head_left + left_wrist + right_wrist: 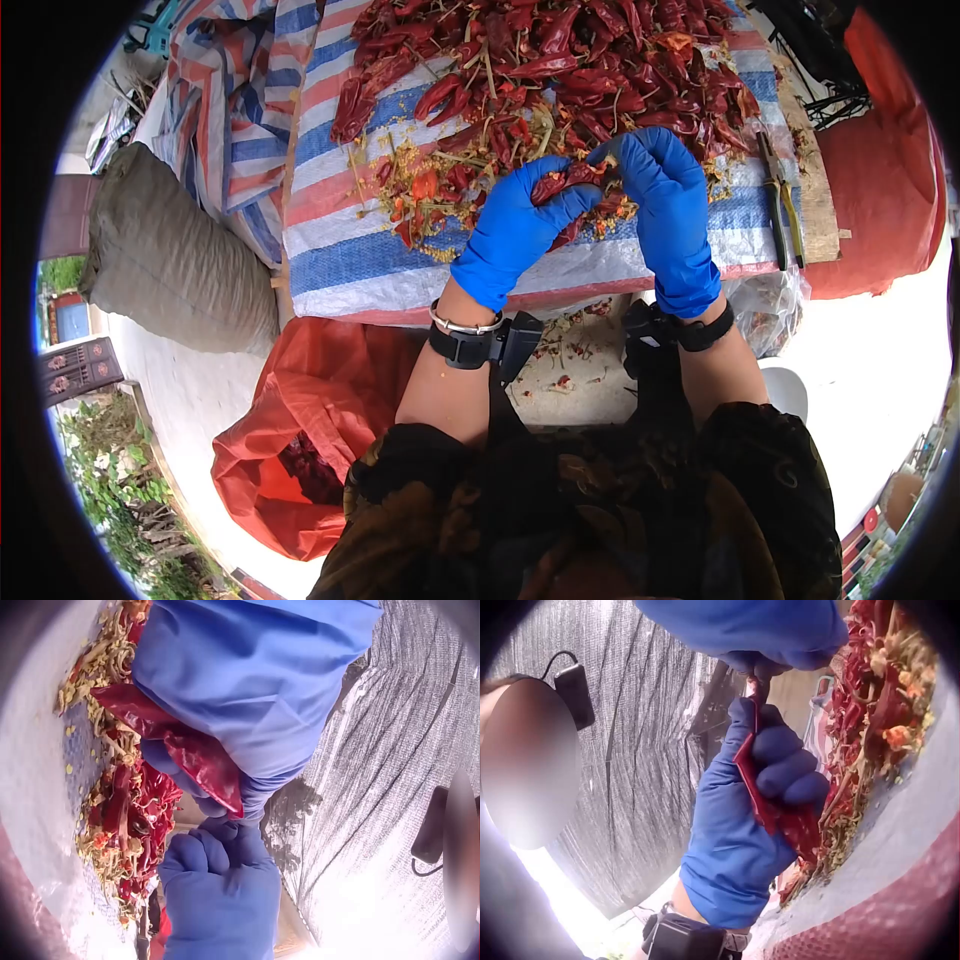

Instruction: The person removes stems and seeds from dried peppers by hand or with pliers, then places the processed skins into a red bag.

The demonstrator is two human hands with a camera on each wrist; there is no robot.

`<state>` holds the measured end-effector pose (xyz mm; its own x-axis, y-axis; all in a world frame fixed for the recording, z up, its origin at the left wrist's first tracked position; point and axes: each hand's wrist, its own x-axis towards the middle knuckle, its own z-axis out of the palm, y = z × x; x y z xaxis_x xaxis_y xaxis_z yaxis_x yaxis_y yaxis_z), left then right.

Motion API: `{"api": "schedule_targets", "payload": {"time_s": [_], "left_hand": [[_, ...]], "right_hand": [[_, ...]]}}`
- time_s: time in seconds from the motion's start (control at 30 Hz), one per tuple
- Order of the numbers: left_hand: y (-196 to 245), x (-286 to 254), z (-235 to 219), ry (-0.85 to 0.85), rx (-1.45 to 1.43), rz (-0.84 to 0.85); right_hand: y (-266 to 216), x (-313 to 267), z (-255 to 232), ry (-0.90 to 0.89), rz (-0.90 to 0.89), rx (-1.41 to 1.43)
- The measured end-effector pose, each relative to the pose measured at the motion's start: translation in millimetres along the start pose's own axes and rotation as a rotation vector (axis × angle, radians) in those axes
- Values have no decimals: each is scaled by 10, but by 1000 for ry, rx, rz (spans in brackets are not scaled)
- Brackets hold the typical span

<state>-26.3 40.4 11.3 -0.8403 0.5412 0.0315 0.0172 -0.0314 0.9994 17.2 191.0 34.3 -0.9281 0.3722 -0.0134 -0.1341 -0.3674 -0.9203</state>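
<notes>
Both hands wear blue gloves and meet over a striped woven sheet [340, 255]. My left hand [520, 225] grips a dried red chili [565, 180] in its curled fingers; the chili [199, 754] lies across the glove, and from the other side the chili [769, 802] runs down the palm. My right hand [655, 170] pinches the chili's far end between its fingertips [757, 667]. A big heap of dried red chilies [560, 60] covers the sheet just beyond both hands, with stems and seeds [420, 175] scattered to the left.
Pliers [780, 200] lie on a wooden board [815, 190] at the sheet's right edge. A red sack [300, 440] with chilies inside sits open at lower left, a grey sack [165, 255] farther left. A red bag [880, 170] stands at right.
</notes>
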Motion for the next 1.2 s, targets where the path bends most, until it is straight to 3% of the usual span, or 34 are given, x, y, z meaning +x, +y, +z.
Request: {"api": "schedule_targets", "payload": {"time_s": [0.03, 0.07, 0.1, 0.17, 0.23, 0.3, 0.33, 0.43, 0.5, 0.57, 0.7, 0.73, 0.8, 0.83, 0.9, 0.97, 1.03, 1.17, 1.2], "left_hand": [[0, -14, -3, 70, 162, 66], [0, -27, -7, 140, 324, 130], [21, -30, -27, 142, 323, 127], [83, -7, -100, 168, -373, -141], [142, 24, -113, 238, -467, -67], [216, 47, -107, 438, -680, 14], [108, 64, -169, 429, -678, 79], [22, 65, -214, 498, -662, 120], [-1, 82, -210, 535, -656, 128], [-9, 86, -212, 566, -641, 131], [12, 76, -186, 537, -552, 98], [24, 69, -172, 515, -555, 75], [39, 63, -137, 490, -568, 77], [47, 59, -120, 471, -579, 73], [72, 44, -93, 449, -566, 54], [103, 42, -71, 429, -551, 35], [128, 42, -54, 397, -534, 32], [107, 62, -28, 386, -561, 17], [89, 78, -21, 357, -552, 19]], "right_hand": [[-29, 2, 8, 47, -67, -78], [-66, 74, -160, -31, -37, 42], [-84, 118, -188, -32, -33, 41], [-110, 152, -187, 76, -199, -127], [-85, 122, -85, 95, -274, -205], [-25, 54, 33, -142, -239, -375], [-20, 67, -4, -139, -236, -376], [-29, 177, -133, -275, -624, -1201], [8, 134, -160, -313, -567, -1218], [132, 92, -223, -419, -555, -1441], [87, 148, -249, -325, -551, -1468], [69, 150, -241, -321, -553, -1470], [31, 153, -196, -206, -411, -912], [0, 156, -176, -201, -419, -914], [-80, 152, -134, -119, -126, -289], [-159, 139, -115, -112, -129, -210], [-201, 148, -161, -56, 88, -193], [-144, 176, -215, -113, 178, -52], [-153, 140, -141, -115, 95, -124]]}}
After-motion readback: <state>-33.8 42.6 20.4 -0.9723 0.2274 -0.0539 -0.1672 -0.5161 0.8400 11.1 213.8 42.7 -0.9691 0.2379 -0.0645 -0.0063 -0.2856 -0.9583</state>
